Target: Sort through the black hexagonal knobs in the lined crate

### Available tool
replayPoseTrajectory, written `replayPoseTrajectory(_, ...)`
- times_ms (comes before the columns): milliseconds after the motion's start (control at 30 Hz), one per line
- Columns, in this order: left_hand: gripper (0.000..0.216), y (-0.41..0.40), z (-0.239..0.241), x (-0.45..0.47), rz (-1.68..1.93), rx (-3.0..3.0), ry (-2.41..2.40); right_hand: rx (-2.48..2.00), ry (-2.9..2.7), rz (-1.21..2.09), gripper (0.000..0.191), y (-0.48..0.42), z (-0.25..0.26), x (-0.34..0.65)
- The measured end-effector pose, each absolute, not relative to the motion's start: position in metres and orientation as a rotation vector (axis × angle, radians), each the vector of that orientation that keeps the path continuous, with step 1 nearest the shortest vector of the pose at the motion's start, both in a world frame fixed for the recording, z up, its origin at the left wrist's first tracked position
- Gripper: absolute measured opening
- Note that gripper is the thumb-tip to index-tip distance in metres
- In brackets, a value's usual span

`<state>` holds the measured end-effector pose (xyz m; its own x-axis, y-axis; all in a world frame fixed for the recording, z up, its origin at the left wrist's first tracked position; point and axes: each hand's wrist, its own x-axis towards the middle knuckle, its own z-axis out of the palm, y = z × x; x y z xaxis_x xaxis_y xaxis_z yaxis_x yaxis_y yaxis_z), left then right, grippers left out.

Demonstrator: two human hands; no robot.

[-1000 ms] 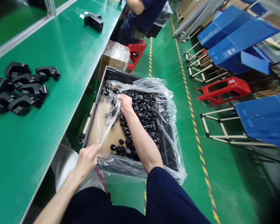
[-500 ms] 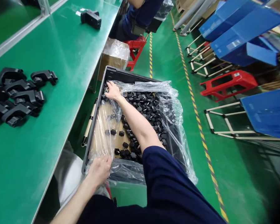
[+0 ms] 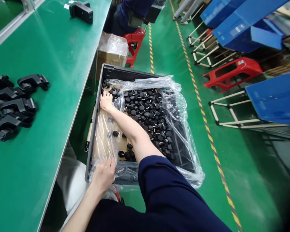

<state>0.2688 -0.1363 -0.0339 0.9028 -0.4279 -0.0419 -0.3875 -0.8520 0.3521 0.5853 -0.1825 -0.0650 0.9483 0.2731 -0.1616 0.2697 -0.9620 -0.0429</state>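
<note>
Premises: a factory assembly floor. A long workbench (image 3: 50, 96) with a green mat surface runs along the left, carrying a batch of identical black moulded parts (image 3: 12, 103). Beside it stands a grey crate (image 3: 106, 72) lined with a clear plastic bag (image 3: 178, 106) and filled with small black knobs (image 3: 147, 109). The floor (image 3: 174, 54) is painted green with yellow-and-black striped lane markings (image 3: 203, 112). Red plastic stools (image 3: 232, 72), blue panels (image 3: 275, 100) and a wrapped carton (image 3: 111, 51) stand nearby. Another person (image 3: 132, 9) sits further along the bench.
</note>
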Motion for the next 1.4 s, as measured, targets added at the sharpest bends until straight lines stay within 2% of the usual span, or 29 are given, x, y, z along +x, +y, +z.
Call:
replayPoseTrajectory(133, 0.040, -0.133, -0.034, 0.268, -0.059, 2.734, -0.612, -3.086, -0.214, 0.298, 0.038, -0.195, -0.047, 0.596)
replayPoseTrajectory(333, 0.035, -0.133, -0.032, 0.269, 0.115, 2.691, -0.601, -3.193, 0.247, 0.318, 0.034, -0.296, -0.009, 0.596)
replayPoseTrajectory(433, 0.035, -0.134, -0.031, 0.269, 0.234, 2.654, -0.606, -3.251, 0.244, 0.282, 0.036, -0.329, 0.002, 0.592)
replayPoseTrajectory(633, 0.039, -0.134, -0.033, 0.268, 0.493, 2.588, -0.638, -3.115, -0.378, 0.254, 0.052, -0.258, -0.023, 0.634)
replayPoseTrajectory(800, 0.035, -0.136, -0.035, 0.270, 0.637, 2.564, -0.629, -3.021, -0.500, 0.363, 0.067, -0.198, -0.060, 0.681)
replayPoseTrajectory(1067, 0.036, -0.141, -0.034, 0.268, 0.593, 2.571, -0.548, -2.978, -0.412, 0.398, 0.044, -0.199, -0.072, 0.715)
replayPoseTrajectory(1400, 0.034, -0.139, -0.031, 0.273, 0.637, 2.524, -0.598, -2.915, -0.155, 0.459, 0.034, -0.199, -0.058, 0.700)
